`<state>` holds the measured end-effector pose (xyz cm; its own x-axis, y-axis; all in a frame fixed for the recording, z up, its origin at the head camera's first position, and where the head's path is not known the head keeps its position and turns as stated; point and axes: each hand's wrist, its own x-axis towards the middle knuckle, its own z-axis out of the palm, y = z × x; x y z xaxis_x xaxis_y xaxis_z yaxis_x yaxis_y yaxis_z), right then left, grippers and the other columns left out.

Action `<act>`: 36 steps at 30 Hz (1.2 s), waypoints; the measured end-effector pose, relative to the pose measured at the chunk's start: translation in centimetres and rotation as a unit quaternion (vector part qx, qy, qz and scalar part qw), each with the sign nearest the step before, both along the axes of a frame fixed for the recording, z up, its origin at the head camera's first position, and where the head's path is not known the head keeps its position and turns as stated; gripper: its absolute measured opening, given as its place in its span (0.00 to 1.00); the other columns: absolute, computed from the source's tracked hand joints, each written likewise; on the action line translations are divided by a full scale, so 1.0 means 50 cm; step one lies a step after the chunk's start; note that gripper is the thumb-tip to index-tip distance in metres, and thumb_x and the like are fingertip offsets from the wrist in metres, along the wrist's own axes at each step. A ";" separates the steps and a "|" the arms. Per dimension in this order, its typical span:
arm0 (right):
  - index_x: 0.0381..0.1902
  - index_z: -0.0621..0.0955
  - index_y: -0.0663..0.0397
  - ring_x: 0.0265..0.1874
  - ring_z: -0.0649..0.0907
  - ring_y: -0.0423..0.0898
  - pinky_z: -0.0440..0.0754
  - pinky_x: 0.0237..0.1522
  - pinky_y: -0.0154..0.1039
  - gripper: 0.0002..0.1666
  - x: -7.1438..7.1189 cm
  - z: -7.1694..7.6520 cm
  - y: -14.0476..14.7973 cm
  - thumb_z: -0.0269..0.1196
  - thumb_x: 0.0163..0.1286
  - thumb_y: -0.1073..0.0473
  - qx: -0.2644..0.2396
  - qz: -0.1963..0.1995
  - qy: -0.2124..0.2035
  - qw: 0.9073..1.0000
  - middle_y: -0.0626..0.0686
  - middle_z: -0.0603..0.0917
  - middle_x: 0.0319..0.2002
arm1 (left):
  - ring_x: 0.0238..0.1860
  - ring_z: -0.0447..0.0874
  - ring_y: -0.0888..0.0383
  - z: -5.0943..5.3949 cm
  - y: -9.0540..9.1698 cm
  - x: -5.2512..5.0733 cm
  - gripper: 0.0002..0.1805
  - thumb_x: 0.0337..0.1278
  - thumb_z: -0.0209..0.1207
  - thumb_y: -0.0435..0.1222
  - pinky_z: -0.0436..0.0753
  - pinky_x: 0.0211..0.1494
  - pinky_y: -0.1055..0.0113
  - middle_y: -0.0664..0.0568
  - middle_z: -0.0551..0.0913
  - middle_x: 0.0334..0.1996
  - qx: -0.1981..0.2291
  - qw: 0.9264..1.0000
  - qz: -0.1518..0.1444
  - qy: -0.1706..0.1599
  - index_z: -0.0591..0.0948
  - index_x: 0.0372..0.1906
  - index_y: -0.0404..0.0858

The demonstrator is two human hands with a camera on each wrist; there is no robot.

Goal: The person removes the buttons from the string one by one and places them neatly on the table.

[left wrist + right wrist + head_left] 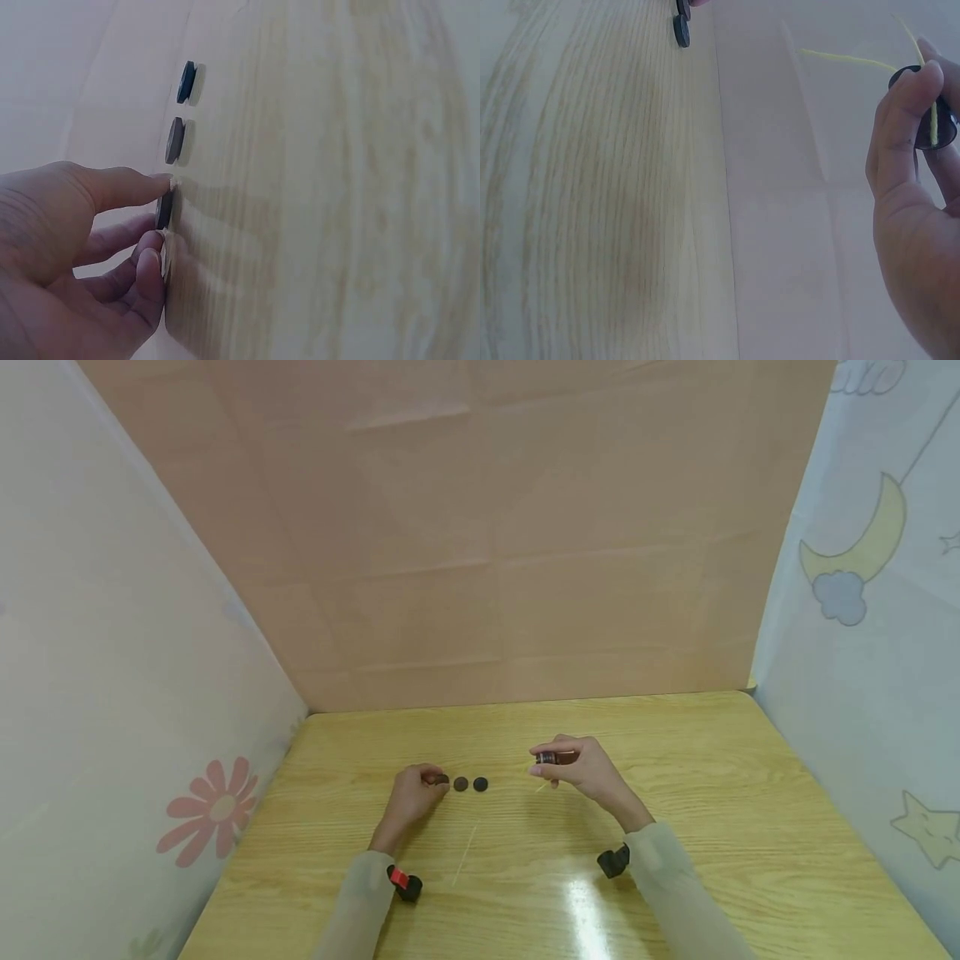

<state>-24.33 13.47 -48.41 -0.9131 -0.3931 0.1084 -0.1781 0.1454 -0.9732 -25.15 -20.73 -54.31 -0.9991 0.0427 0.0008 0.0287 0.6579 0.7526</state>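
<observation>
Pinching a dark brown disc (442, 780) just left of the middle disc (461, 784), the left hand (411, 797) had its thumb and fingers closed on it; whether it was lifted off the desk (675, 877) could not be told. A black disc (481, 784) lay just right of the middle disc, the three forming a row. Farther right of the middle disc and raised above the desk, the right hand (591, 770) grasped a dark cylinder (547, 758) between thumb and fingers. The right wrist view alone revealed yellow cord (934, 124) crossing its round end, with loose ends sticking out; from the head, the cylinder showed a banded side and merely a short bit of cord below it. The left wrist view gave the discs nearly edge-on and the left fingertips up close, but neither the right hand nor the cylinder. Behind the middle disc, past the desk, rose a brown sheet (487, 527).
</observation>
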 end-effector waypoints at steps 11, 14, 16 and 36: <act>0.55 0.89 0.53 0.29 0.85 0.44 0.88 0.34 0.43 0.20 -0.001 0.005 0.001 0.75 0.68 0.54 0.022 0.000 0.003 1.000 0.56 0.85 0.45 | 0.37 0.83 0.56 0.049 0.019 0.011 0.15 0.69 0.66 0.33 0.83 0.40 0.67 0.45 0.88 0.38 0.029 0.996 0.021 0.087 0.86 0.55 0.29; 0.55 0.89 0.53 0.29 0.85 0.46 0.88 0.34 0.44 0.20 -0.001 0.007 0.003 0.75 0.67 0.54 0.024 -0.003 0.000 1.000 0.56 0.85 0.44 | 0.36 0.82 0.57 0.066 0.033 0.014 0.13 0.69 0.65 0.33 0.81 0.37 0.69 0.45 0.88 0.37 0.039 0.994 -0.004 0.103 0.87 0.53 0.30; 0.55 0.89 0.53 0.29 0.86 0.49 0.88 0.34 0.43 0.20 -0.001 0.007 0.003 0.75 0.68 0.54 0.026 -0.002 0.001 1.000 0.55 0.85 0.44 | 0.37 0.82 0.57 0.072 0.041 0.014 0.12 0.69 0.65 0.33 0.81 0.38 0.69 0.45 0.88 0.36 0.048 0.993 -0.014 0.103 0.87 0.52 0.30; 0.57 0.89 0.53 0.28 0.84 0.46 0.89 0.35 0.43 0.21 0.005 0.010 -0.007 0.76 0.67 0.54 0.013 0.005 -0.007 1.000 0.55 0.85 0.42 | 0.45 0.85 0.47 0.144 0.139 0.030 0.20 0.74 0.63 0.48 0.85 0.55 0.43 0.36 0.87 0.48 0.215 0.968 -0.115 -0.053 0.87 0.54 0.36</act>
<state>-24.09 13.14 -47.90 -0.9109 -0.4038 0.0849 -0.1654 0.1688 -0.9717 -23.63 -13.78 -47.12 -0.9589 0.2817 -0.0339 0.0448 0.2681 0.9623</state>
